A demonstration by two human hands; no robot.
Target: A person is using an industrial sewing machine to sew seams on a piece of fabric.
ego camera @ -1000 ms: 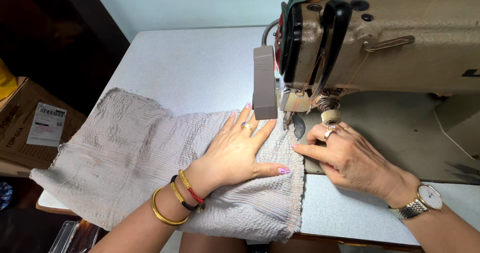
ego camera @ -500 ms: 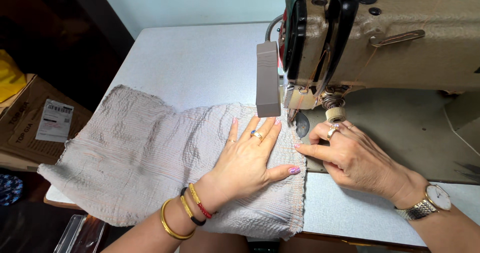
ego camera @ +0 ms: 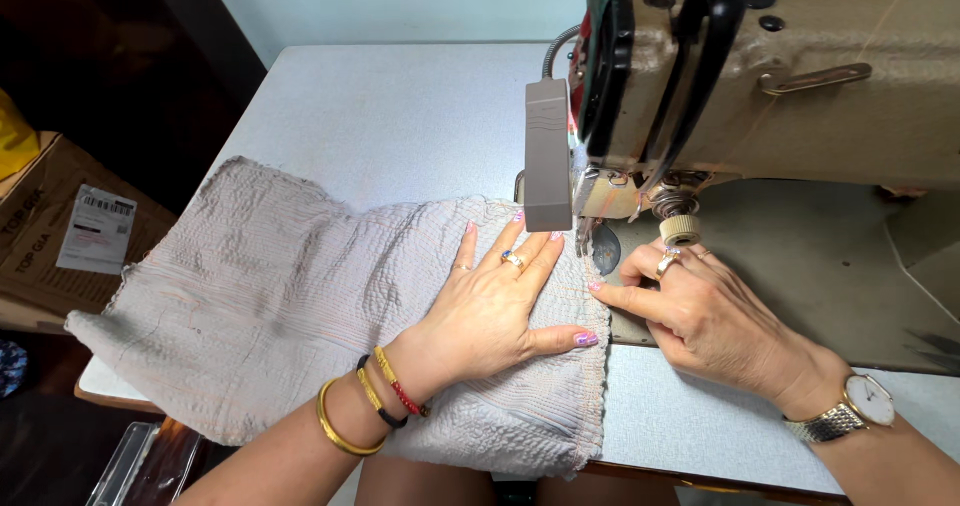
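White-labelled brown cardboard box (ego camera: 60, 236) far left

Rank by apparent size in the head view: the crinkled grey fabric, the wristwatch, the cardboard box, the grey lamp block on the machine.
1. Crinkled grey fabric, clearly largest.
2. Cardboard box, cut off by the frame, so its full size is unsure.
3. Grey lamp block.
4. Wristwatch, smallest.

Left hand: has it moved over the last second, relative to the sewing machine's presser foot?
Yes. The left hand, flat on the grey crinkled fabric, has slid toward the presser foot; its fingertips now lie nearer the grey lamp block than before.
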